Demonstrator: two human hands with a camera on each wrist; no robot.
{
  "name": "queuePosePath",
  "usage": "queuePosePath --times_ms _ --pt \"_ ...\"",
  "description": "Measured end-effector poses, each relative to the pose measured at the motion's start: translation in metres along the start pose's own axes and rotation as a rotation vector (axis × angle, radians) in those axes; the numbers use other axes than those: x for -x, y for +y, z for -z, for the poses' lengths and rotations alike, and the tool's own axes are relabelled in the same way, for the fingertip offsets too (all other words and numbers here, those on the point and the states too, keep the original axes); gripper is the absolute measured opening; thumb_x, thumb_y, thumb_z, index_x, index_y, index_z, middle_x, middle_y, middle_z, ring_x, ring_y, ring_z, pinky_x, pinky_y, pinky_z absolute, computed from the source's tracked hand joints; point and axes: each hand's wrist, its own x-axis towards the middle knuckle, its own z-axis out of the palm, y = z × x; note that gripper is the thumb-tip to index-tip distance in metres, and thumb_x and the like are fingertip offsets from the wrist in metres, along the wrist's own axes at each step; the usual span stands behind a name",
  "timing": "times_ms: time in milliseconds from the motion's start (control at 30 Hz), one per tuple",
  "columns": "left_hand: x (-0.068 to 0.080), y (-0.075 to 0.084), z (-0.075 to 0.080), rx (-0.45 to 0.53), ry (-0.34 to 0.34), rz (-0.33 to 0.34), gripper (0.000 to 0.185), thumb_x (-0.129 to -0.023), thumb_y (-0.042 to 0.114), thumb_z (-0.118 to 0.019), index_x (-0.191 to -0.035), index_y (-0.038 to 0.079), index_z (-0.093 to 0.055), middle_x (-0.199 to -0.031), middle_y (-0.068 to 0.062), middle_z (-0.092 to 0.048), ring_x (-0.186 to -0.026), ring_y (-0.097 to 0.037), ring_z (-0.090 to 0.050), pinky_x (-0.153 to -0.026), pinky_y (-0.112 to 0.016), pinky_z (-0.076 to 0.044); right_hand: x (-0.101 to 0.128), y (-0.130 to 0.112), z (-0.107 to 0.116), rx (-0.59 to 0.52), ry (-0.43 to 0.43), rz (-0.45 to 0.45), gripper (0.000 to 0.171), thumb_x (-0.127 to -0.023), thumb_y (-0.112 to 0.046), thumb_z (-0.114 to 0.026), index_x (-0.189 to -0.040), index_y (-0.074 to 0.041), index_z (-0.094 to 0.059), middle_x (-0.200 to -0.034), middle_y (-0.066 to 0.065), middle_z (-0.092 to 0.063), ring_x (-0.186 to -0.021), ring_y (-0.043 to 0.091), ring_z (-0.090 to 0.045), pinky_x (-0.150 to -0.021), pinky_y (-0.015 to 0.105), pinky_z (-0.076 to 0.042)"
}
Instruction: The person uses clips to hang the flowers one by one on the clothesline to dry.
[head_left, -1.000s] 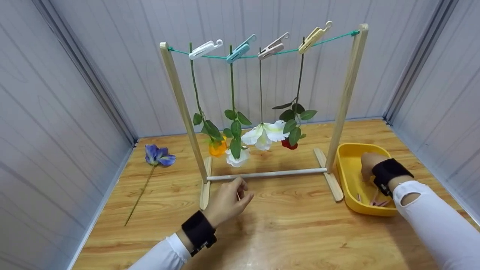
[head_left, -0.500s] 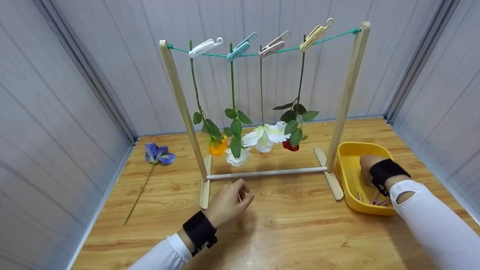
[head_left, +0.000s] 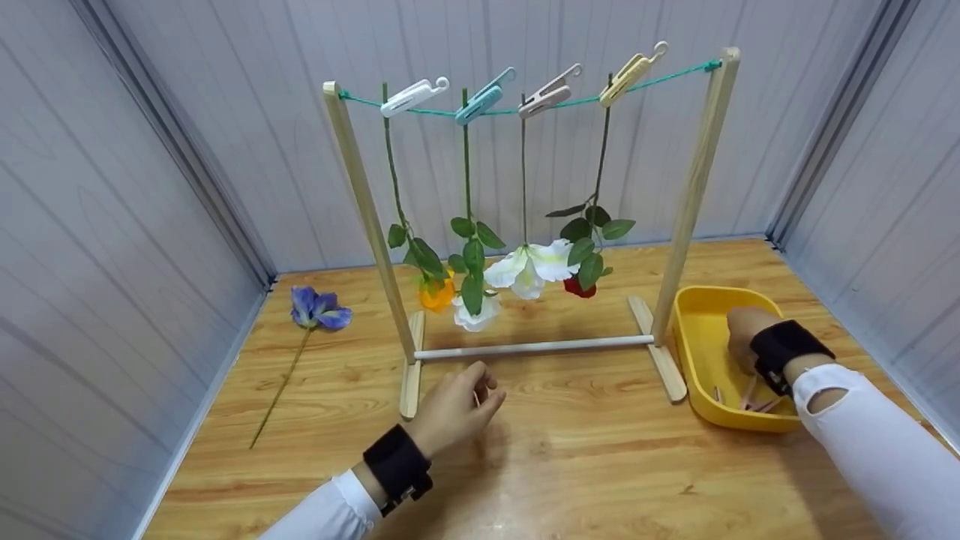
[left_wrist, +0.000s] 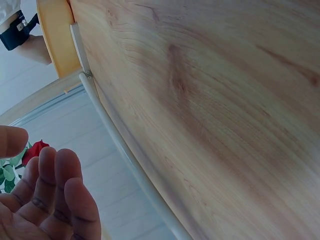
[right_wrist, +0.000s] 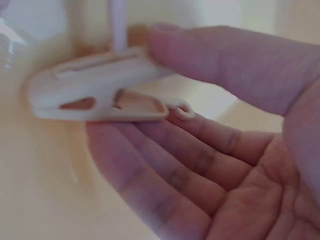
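My right hand [head_left: 746,334] is down inside the yellow tray [head_left: 697,375]. In the right wrist view its thumb and fingers pinch a pale clothespin [right_wrist: 75,90] with a small hook at the handle end. My left hand [head_left: 454,405] hovers near the rack's white bottom bar [head_left: 540,346], fingers loosely bent and holding nothing. On the green line [head_left: 431,112] hang several flowers head down, each stem under a clothespin: an orange flower [head_left: 436,294], a white rose [head_left: 476,311], a white lily-like flower [head_left: 531,270] and a red rose [head_left: 580,286].
A purple-blue flower [head_left: 319,309] lies on the wooden table [head_left: 585,465] left of the rack. More pinkish clothespins [head_left: 757,405] sit at the tray's near end. The rack's wooden posts [head_left: 697,195] rise in front of pale panel walls [head_left: 525,37].
My right hand has shifted slightly within the tray, a little to the right since half a second ago. The left hand and the hanging flowers stay nearly where they were.
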Motion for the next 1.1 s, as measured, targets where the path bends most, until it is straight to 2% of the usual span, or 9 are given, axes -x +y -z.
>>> queuePosePath --times_ms 67,133,233,333,467,667,867,967,1100 --pt "0.000 0.000 0.000 0.003 0.007 0.000 0.016 -0.102 0.023 -0.075 -0.095 0.013 -0.066 -0.076 0.005 -0.064 -0.062 -0.003 -0.050 -0.059 -0.024 -0.046 0.000 0.001 0.005 -0.094 0.037 0.013 0.016 -0.070 0.011 -0.074 -0.076 0.002 -0.062 -0.069 0.007 -0.058 -0.062 0.023 -0.054 -0.055 0.029 -0.048" --pt "0.001 0.000 0.000 0.011 0.012 -0.001 0.016 -0.102 0.023 -0.075 -0.095 0.013 -0.066 -0.076 0.005 -0.064 -0.063 -0.003 -0.050 -0.059 -0.024 -0.046 0.001 0.001 0.010 -0.182 0.083 0.036 0.021 -0.070 0.010 -0.071 -0.063 -0.005 -0.058 -0.058 0.000 -0.050 -0.052 0.016 -0.047 -0.048 0.026 -0.042" --pt "0.001 0.000 0.000 0.018 0.019 -0.002 0.015 -0.102 0.023 -0.074 -0.095 0.013 -0.066 -0.076 0.005 -0.064 -0.063 -0.002 -0.051 -0.059 -0.024 -0.046 0.008 -0.005 0.019 -0.248 0.130 0.060 0.023 -0.073 0.005 -0.070 -0.056 -0.007 -0.061 -0.048 -0.005 -0.046 -0.046 0.011 -0.041 -0.048 0.024 -0.034" --pt "0.002 0.001 0.001 0.018 0.024 -0.002 0.014 -0.102 0.022 -0.074 -0.096 0.012 -0.066 -0.076 0.005 -0.064 -0.063 -0.002 -0.051 -0.060 -0.024 -0.046 0.023 -0.018 0.027 -0.273 0.186 0.092 0.011 -0.081 -0.003 -0.077 -0.081 0.007 -0.071 -0.066 0.007 -0.065 -0.060 0.020 -0.058 -0.056 0.033 -0.047" --pt "0.001 0.003 0.003 0.031 0.023 0.000 0.012 -0.102 0.019 -0.074 -0.098 0.011 -0.066 -0.078 0.004 -0.065 -0.064 -0.003 -0.052 -0.060 -0.024 -0.047 0.041 -0.035 0.034 -0.337 0.240 0.143 0.044 -0.091 -0.013 -0.084 -0.118 0.014 -0.064 -0.103 0.024 -0.074 -0.093 0.033 -0.072 -0.084 0.051 -0.060" --pt "-0.003 0.005 0.005 0.039 0.020 -0.019 0.012 -0.103 0.018 -0.073 -0.098 0.009 -0.066 -0.079 0.002 -0.066 -0.065 -0.003 -0.053 -0.061 -0.024 -0.049 0.059 -0.059 0.035 -0.461 0.280 0.228 0.046 -0.094 -0.014 -0.085 -0.125 0.011 -0.064 -0.106 0.019 -0.075 -0.099 0.030 -0.074 -0.084 0.040 -0.063" --pt "-0.007 0.012 0.007 0.060 0.016 -0.038 0.010 -0.103 0.016 -0.072 -0.098 0.009 -0.067 -0.081 0.001 -0.068 -0.065 -0.004 -0.054 -0.061 -0.023 -0.050 0.070 -0.085 0.032 -0.647 0.335 0.353 0.046 -0.093 -0.005 -0.085 -0.130 0.013 -0.063 -0.114 0.021 -0.073 -0.093 0.009 -0.071 -0.081 0.019 -0.060" --pt "-0.009 0.017 0.008 0.078 0.014 -0.045 0.009 -0.105 0.017 -0.070 -0.100 0.011 -0.069 -0.083 0.002 -0.068 -0.069 -0.007 -0.058 -0.064 -0.023 -0.052 0.075 -0.098 0.027 -0.745 0.368 0.419 0.046 -0.093 -0.001 -0.083 -0.131 0.014 -0.062 -0.115 0.023 -0.073 -0.092 0.002 -0.070 -0.082 0.019 -0.060" --pt "-0.013 0.024 0.007 0.110 0.011 -0.064 0.009 -0.108 0.019 -0.067 -0.103 0.012 -0.071 -0.086 0.003 -0.067 -0.073 -0.013 -0.061 -0.067 -0.023 -0.053 0.077 -0.113 0.019 -0.890 0.379 0.508 0.044 -0.092 0.003 -0.083 -0.129 0.014 -0.062 -0.111 0.015 -0.076 -0.093 0.005 -0.073 -0.082 0.022 -0.063"
